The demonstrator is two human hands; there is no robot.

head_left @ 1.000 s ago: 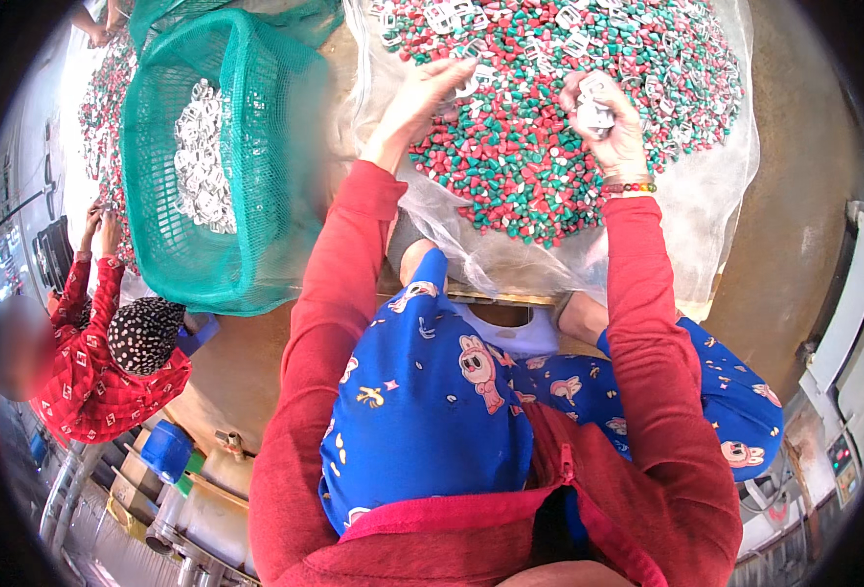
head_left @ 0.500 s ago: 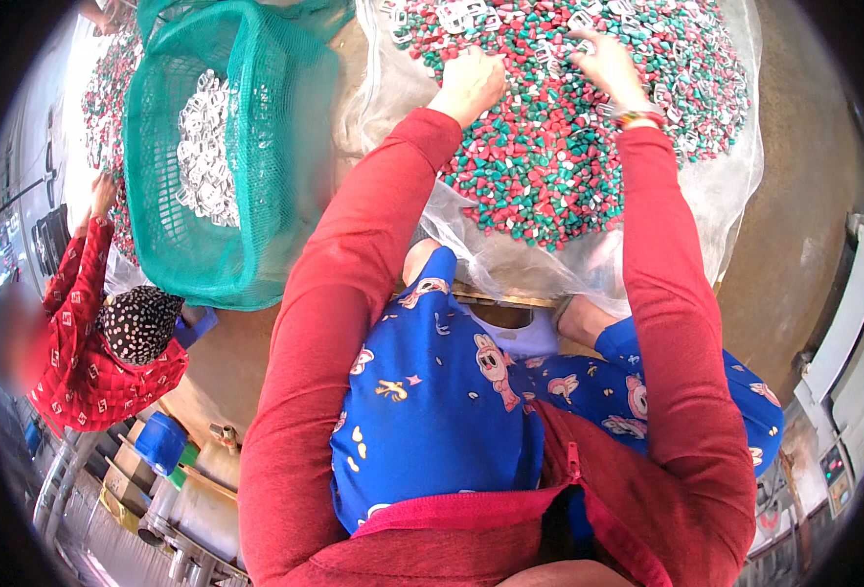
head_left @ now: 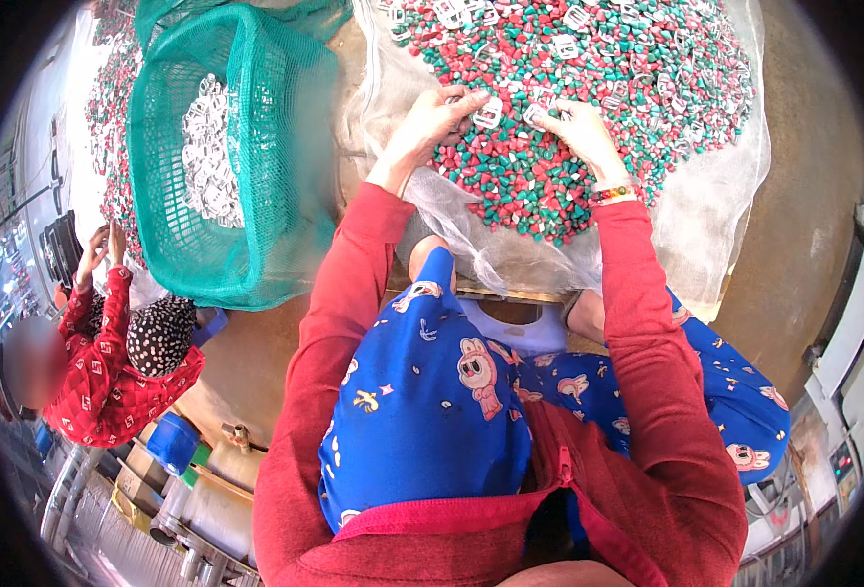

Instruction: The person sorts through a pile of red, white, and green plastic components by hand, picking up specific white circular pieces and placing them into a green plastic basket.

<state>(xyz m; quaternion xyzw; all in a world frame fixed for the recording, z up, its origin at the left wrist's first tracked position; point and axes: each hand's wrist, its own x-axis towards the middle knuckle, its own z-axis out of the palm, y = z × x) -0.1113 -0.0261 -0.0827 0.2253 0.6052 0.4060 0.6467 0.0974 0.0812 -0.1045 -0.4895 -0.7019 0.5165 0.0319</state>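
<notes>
My left hand (head_left: 440,119) pinches a silvery square buckle (head_left: 488,113) at the tips of its thumb and finger. Close by on the right, my right hand (head_left: 581,135) is closed on another pale buckle (head_left: 534,114) at its fingertips. Both hands are just above a wide heap of small red and green cone-like pieces (head_left: 540,186). More silvery buckles (head_left: 564,46) lie scattered among these pieces, thickest toward the far side and the right. The palm side of both hands is hidden.
Left of the heap stands a green basket (head_left: 251,205) draped with green netting, with a pile of silvery buckles (head_left: 212,157) inside. White mesh cloth (head_left: 686,235) lies under the heap. Farther left, a co-worker in a red patterned top (head_left: 109,391) works at another red-green heap (head_left: 114,117).
Both hands have come nearer to me, my left hand also leftward, and buckles now show at their fingertips. The co-worker's two hands have come together.
</notes>
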